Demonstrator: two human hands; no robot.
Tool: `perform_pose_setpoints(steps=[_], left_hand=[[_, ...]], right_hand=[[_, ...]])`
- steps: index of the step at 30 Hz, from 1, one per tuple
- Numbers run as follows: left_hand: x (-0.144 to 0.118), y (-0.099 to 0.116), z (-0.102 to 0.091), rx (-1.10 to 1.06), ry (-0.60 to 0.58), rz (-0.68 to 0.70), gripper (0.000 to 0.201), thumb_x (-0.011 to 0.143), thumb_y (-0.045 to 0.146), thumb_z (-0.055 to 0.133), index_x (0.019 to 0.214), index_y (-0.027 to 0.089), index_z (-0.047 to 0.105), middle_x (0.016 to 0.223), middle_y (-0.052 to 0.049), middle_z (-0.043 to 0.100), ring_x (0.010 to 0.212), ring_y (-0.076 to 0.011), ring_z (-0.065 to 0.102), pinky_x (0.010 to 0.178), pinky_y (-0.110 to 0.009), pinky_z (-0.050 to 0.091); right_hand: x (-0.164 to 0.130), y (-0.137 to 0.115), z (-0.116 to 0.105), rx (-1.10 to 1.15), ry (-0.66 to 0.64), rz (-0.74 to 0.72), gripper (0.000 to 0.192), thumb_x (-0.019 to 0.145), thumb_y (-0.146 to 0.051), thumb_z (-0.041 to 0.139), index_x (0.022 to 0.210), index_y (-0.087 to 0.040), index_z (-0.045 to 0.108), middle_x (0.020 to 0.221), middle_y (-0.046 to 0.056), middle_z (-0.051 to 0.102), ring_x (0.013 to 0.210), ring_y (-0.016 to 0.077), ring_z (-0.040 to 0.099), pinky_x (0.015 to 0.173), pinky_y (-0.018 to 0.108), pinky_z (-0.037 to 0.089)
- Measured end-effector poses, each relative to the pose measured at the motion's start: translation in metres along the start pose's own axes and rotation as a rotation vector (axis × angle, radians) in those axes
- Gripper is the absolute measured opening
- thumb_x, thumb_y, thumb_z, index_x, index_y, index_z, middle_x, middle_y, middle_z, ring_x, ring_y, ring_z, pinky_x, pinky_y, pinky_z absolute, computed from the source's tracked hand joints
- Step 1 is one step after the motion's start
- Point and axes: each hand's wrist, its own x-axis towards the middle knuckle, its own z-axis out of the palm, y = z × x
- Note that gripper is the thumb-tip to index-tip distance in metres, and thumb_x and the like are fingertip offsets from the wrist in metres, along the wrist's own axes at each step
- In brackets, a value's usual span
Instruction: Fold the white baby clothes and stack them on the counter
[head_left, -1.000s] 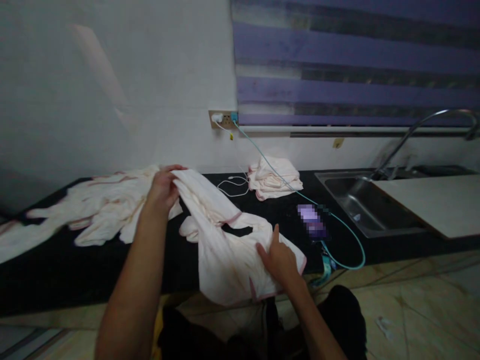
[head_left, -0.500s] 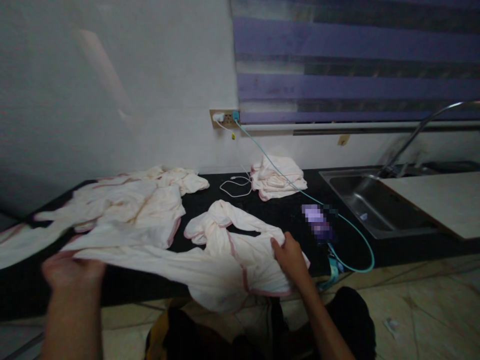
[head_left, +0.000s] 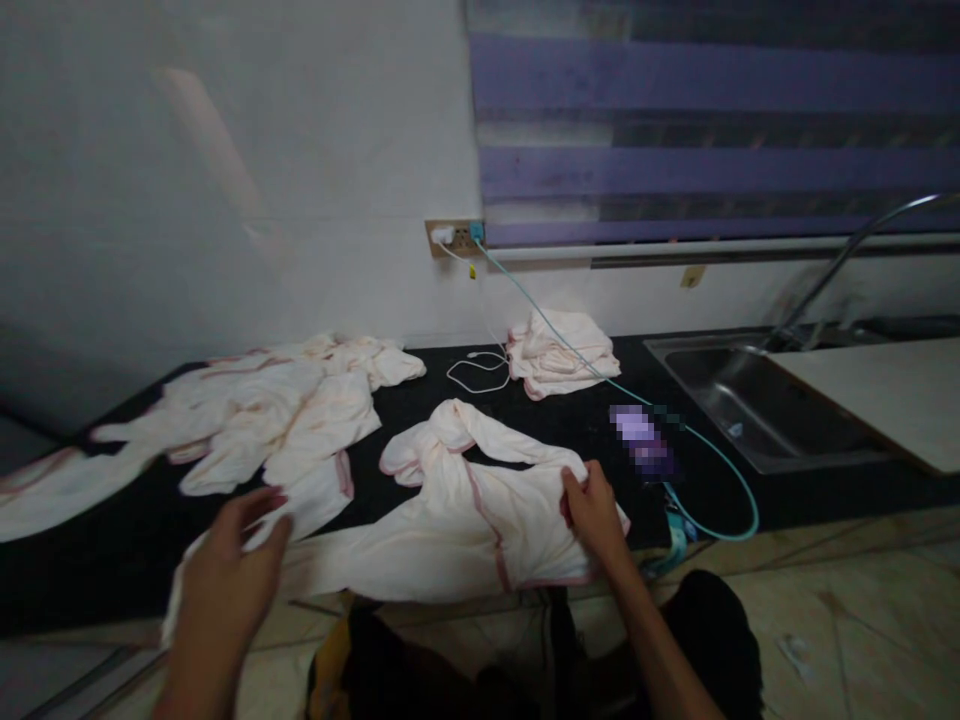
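A crumpled white cloth with pink edging (head_left: 442,530) lies along the front of the black counter, one end looped upward. My right hand (head_left: 592,505) pinches its right side near the counter edge. Over the cloth's left end is my left hand (head_left: 232,560), thumb and fingers apart, with the fabric beneath and beside it rather than gripped. Part of that left end is hidden behind the hand and wrist. Just beyond my left hand, a loose heap of similar white cloths (head_left: 262,400) spreads over the counter.
A folded stack of white cloths (head_left: 562,355) sits by the wall. A teal cable (head_left: 540,310) crosses it from the wall socket (head_left: 455,238), near a blurred purple phone-like object (head_left: 641,440). A white cable (head_left: 476,388) coils beside the stack. On the right are a steel sink (head_left: 720,400) and white board (head_left: 885,395).
My left hand has let go of the cloth's left end and moved right; the stretched fabric has dropped lower. My right hand keeps its hold. The view has shifted slightly.
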Motion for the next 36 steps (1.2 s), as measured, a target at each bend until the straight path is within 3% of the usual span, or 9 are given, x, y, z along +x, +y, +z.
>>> perform_pose_setpoints(steps=[2,5,10,16,20,25,29,32,36], left_hand=[[-0.02,0.038,0.038,-0.086,-0.219,0.081,0.045,0.086,0.054,0.053,0.116,0.023,0.066,0.112,-0.009,0.076,0.104,-0.0298,0.073,0.099,-0.049,0.057],[-0.052,0.083,0.101,-0.032,-0.345,0.319,0.057,0.09,0.053,0.05,0.129,0.014,0.063,0.132,-0.019,0.069,0.125,-0.0319,0.065,0.113,-0.05,0.048],[-0.083,0.094,0.16,0.116,-0.292,0.442,0.055,0.095,0.046,0.052,0.142,0.018,0.058,0.156,-0.023,0.05,0.149,-0.0441,0.037,0.118,-0.075,0.022],[-0.078,0.087,0.14,-0.182,-0.09,0.37,0.033,0.095,0.04,0.049,0.105,0.017,0.071,0.124,-0.022,0.061,0.124,-0.0365,0.057,0.112,-0.055,0.044],[-0.079,0.095,0.121,-0.587,-0.116,-0.03,0.028,0.094,0.047,0.054,0.098,0.022,0.065,0.094,-0.009,0.068,0.102,-0.0304,0.066,0.098,-0.045,0.054],[-0.075,0.095,0.109,-1.198,-0.313,-0.443,0.03,0.073,0.042,0.075,0.089,0.016,0.072,0.086,-0.009,0.076,0.098,-0.0327,0.073,0.084,-0.041,0.061],[-0.068,0.09,0.104,-1.38,-0.376,-0.62,0.028,0.067,0.033,0.075,0.09,0.016,0.073,0.09,-0.01,0.078,0.099,-0.0331,0.074,0.088,-0.043,0.061],[-0.049,0.084,0.102,-1.294,-0.311,-0.567,0.029,0.07,0.037,0.069,0.092,0.018,0.071,0.092,-0.009,0.076,0.098,-0.0312,0.073,0.089,-0.043,0.06],[-0.006,0.07,0.093,-0.897,-0.101,-0.342,0.029,0.07,0.035,0.064,0.095,0.021,0.061,0.082,-0.003,0.065,0.083,-0.0224,0.068,0.081,-0.037,0.057]], right_hand=[[-0.004,-0.003,-0.001,0.099,0.046,0.009,0.035,0.093,-0.059,0.056,0.085,-0.026,0.048,0.053,-0.008,0.054,0.047,0.0158,0.056,0.049,0.026,0.04],[-0.013,-0.009,-0.005,0.318,0.215,0.07,0.039,0.092,-0.063,0.058,0.089,-0.026,0.046,0.053,-0.009,0.057,0.047,0.0152,0.058,0.052,0.026,0.047],[-0.032,-0.005,-0.014,0.64,0.51,0.17,0.047,0.087,-0.057,0.067,0.113,-0.027,0.041,0.077,-0.004,0.07,0.061,0.0172,0.07,0.062,0.031,0.06],[-0.056,-0.003,-0.018,0.458,0.445,0.081,0.067,0.089,-0.049,0.064,0.142,-0.025,0.032,0.115,0.007,0.065,0.091,0.0187,0.072,0.082,0.035,0.062],[-0.074,-0.023,-0.013,0.153,0.392,-0.031,0.076,0.092,-0.046,0.06,0.155,-0.02,0.027,0.12,0.01,0.057,0.097,0.0208,0.064,0.088,0.036,0.057],[-0.083,-0.042,0.008,-0.143,0.118,-0.236,0.027,0.099,-0.033,0.045,0.12,-0.021,0.058,0.099,0.007,0.062,0.093,0.0232,0.061,0.09,0.038,0.053],[-0.072,-0.035,0.027,-0.34,-0.096,-0.403,0.025,0.097,-0.024,0.047,0.115,-0.019,0.063,0.114,0.013,0.066,0.112,0.0273,0.061,0.1,0.042,0.05],[-0.059,-0.026,0.03,-0.519,-0.173,-0.443,0.037,0.096,-0.025,0.053,0.131,-0.017,0.061,0.134,0.018,0.062,0.127,0.0307,0.056,0.107,0.047,0.046],[-0.042,-0.02,0.025,-0.667,-0.195,-0.444,0.047,0.099,-0.03,0.053,0.143,-0.016,0.055,0.146,0.02,0.058,0.141,0.0325,0.047,0.117,0.053,0.036]])
